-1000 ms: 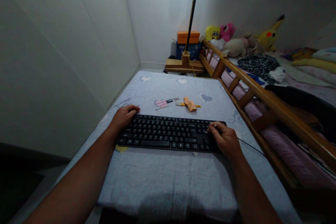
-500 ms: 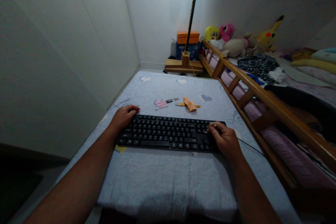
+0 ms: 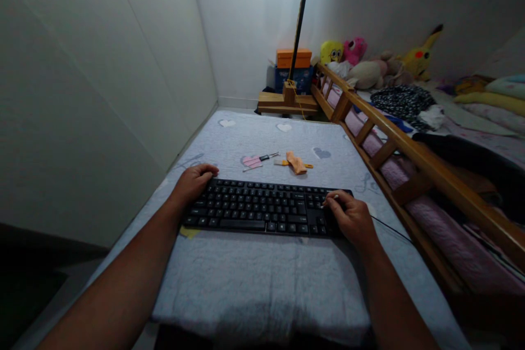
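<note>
A black keyboard (image 3: 254,208) lies flat on the cloth-covered table. My left hand (image 3: 196,181) grips its upper left corner, with the thumb near the top edge. Over the keyboard's right end, my right hand (image 3: 349,213) pinches a cotton swab (image 3: 336,197), whose lower tip is down at the keys left of the number pad. My right palm hides part of the number pad. Behind the keyboard lie a black-handled tool with a metal tip (image 3: 268,157), another cotton swab (image 3: 252,168), and a yellow-handled brush (image 3: 280,163) partly under a folded orange cloth (image 3: 296,163).
A black cable (image 3: 391,228) runs from the keyboard's right side toward the wooden bed rail (image 3: 394,147). White cabinet doors (image 3: 123,65) stand at the left. Beyond the table are a lamp stand on a wooden base (image 3: 287,99) and an orange box (image 3: 293,58).
Almost nothing differs. The cotton swab in my right hand has shifted very slightly at the same keys, while my left hand and the keyboard stay put.
</note>
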The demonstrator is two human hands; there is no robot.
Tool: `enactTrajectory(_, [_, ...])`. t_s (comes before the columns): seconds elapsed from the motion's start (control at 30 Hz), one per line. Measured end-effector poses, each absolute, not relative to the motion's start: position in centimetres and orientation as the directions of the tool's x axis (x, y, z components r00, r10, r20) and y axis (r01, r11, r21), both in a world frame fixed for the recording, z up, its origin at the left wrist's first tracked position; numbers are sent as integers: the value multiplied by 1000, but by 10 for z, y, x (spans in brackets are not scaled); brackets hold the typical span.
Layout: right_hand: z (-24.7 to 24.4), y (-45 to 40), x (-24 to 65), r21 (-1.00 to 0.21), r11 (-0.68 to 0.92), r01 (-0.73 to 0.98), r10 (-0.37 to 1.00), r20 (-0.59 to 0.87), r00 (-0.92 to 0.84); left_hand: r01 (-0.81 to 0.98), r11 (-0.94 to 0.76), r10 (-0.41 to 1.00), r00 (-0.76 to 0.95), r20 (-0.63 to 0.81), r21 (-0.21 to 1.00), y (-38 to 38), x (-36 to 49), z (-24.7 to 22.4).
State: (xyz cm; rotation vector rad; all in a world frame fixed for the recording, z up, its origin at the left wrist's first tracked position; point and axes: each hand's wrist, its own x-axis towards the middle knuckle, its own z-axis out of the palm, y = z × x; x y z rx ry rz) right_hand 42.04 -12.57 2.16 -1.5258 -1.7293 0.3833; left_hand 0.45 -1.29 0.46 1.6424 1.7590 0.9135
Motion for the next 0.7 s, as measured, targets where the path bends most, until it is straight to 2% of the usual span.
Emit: enactTrajectory(0.7, [26, -127, 410, -693, 236, 681, 950, 313, -11, 614, -3, 994, -85, 69, 789, -13, 5, 5])
